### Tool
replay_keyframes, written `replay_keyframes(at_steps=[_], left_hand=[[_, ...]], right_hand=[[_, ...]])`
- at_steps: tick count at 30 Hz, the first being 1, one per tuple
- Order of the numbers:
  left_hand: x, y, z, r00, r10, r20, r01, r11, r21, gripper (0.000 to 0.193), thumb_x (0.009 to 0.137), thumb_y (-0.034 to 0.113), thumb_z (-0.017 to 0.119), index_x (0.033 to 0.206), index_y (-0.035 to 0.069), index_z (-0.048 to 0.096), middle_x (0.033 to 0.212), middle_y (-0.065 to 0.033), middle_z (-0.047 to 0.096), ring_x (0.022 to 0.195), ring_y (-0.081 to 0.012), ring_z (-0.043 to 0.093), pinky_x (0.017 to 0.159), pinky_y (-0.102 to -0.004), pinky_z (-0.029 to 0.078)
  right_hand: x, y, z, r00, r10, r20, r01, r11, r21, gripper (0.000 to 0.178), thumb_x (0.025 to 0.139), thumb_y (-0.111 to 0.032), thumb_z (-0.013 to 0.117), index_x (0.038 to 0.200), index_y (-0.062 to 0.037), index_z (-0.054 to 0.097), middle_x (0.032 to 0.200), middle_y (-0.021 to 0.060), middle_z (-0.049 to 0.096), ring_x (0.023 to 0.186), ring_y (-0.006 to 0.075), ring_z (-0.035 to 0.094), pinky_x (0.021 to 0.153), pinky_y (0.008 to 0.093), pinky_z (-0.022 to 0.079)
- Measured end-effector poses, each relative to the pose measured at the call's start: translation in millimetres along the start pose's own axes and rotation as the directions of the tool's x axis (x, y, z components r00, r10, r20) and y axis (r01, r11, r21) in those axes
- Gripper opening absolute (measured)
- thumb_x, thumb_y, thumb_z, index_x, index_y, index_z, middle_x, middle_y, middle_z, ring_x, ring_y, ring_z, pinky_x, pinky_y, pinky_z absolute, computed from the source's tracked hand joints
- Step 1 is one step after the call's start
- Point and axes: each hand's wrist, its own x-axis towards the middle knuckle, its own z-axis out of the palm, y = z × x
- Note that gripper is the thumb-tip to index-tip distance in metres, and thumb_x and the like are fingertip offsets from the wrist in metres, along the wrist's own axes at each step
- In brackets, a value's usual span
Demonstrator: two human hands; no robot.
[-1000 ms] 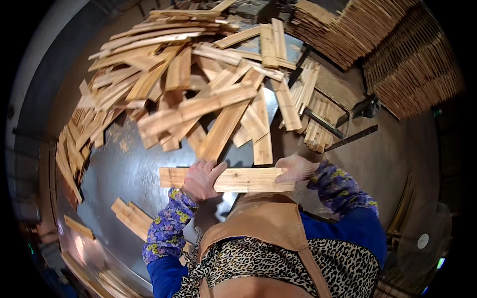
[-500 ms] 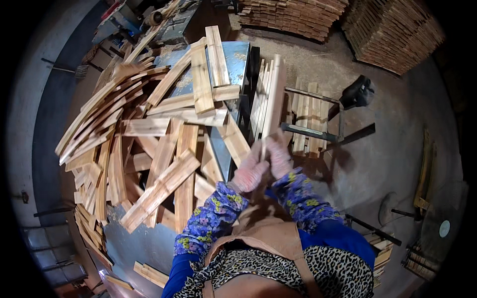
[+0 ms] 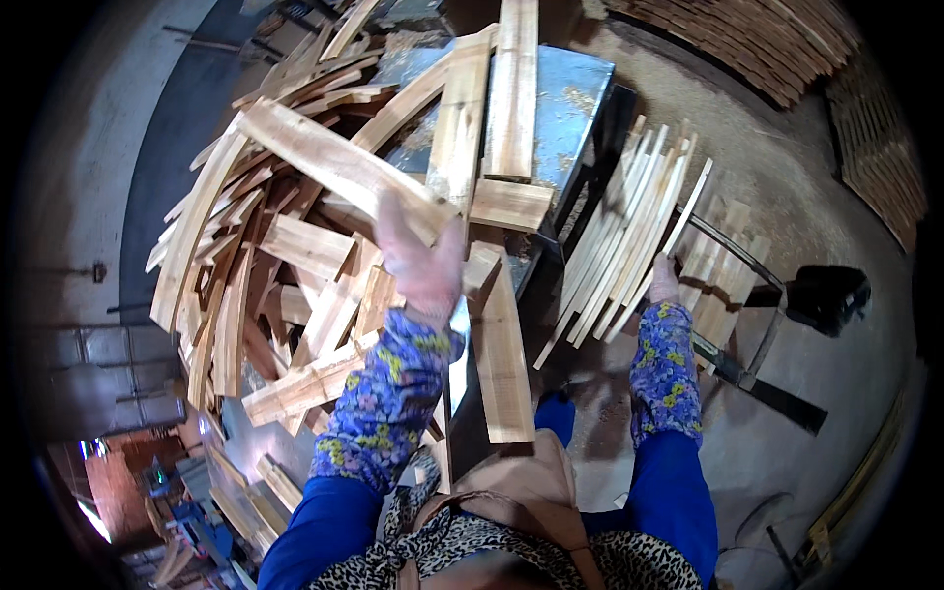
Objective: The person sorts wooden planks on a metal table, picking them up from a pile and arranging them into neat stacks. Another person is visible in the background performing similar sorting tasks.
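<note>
My left hand (image 3: pixel 421 264) reaches over the heap of boards, fingers and thumb around the near end of a pale wooden board (image 3: pixel 334 160). That board lies slanted across the top of the heap. On the right, my right hand (image 3: pixel 665 281) is closed at the near end of a thin wooden slat (image 3: pixel 687 208), seen edge-on. Beside it, several more slats (image 3: pixel 624 231) stand on edge in a row. My right fingers are partly hidden behind the hand. Below my left hand, a loose board (image 3: pixel 503 359) points toward me.
The heap spreads over a metal-topped table (image 3: pixel 580 84). A metal frame (image 3: pixel 769 329) with a dark end piece (image 3: pixel 832 298) stands right of the slats, over flat boards (image 3: pixel 723 265). Large wood stacks (image 3: pixel 747 39) stand at the far right.
My hands were together on upright boards in front of me; now they are apart. The left has gone to a board on the heap, the right to the edge-standing slats. The view has shifted.
</note>
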Motion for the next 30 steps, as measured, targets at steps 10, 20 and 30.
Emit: replay_keyframes(at_steps=[10,20,30], left_hand=[[73.4,-69.3,0.9,0.583,-0.657,0.478,0.804,0.385,-0.452,0.052,0.094,0.025,0.083,0.132,-0.009,0.069,0.114,-0.0185,0.079,0.106,-0.0301,0.074,0.097,-0.0434,0.058],[-76.3,-162.3,-235.6,0.61,-0.581,0.539,0.786,0.528,-0.322,0.053,0.098,0.028,0.073,0.138,-0.006,0.067,0.117,-0.0164,0.078,0.108,-0.0228,0.073,0.098,-0.0385,0.058],[-365.1,-180.4,-478.5,0.537,-0.823,0.183,0.771,0.39,-0.504,0.063,0.101,0.03,0.073,0.151,-0.005,0.058,0.131,-0.0149,0.074,0.116,-0.0209,0.069,0.104,-0.0357,0.055]], right_hand=[[-101.6,-115.2,77.2,0.886,-0.426,-0.185,0.341,0.868,-0.361,0.071,0.11,-0.038,0.058,0.161,0.0084,0.044,0.161,0.0272,0.054,0.149,0.0399,0.051,0.128,0.0448,0.036],[-327.2,-110.3,277.8,0.63,-0.2,0.75,0.422,0.899,-0.114,0.044,0.103,-0.021,0.076,0.142,-0.0027,0.067,0.139,0.0174,0.069,0.132,0.0314,0.065,0.117,0.0441,0.049],[-507.9,-38.5,416.9,0.035,0.13,0.991,0.953,-0.304,0.006,0.104,0.077,-0.058,0.085,0.161,-0.0127,0.044,0.146,0.0211,0.056,0.136,0.0428,0.053,0.112,0.0575,0.044]])
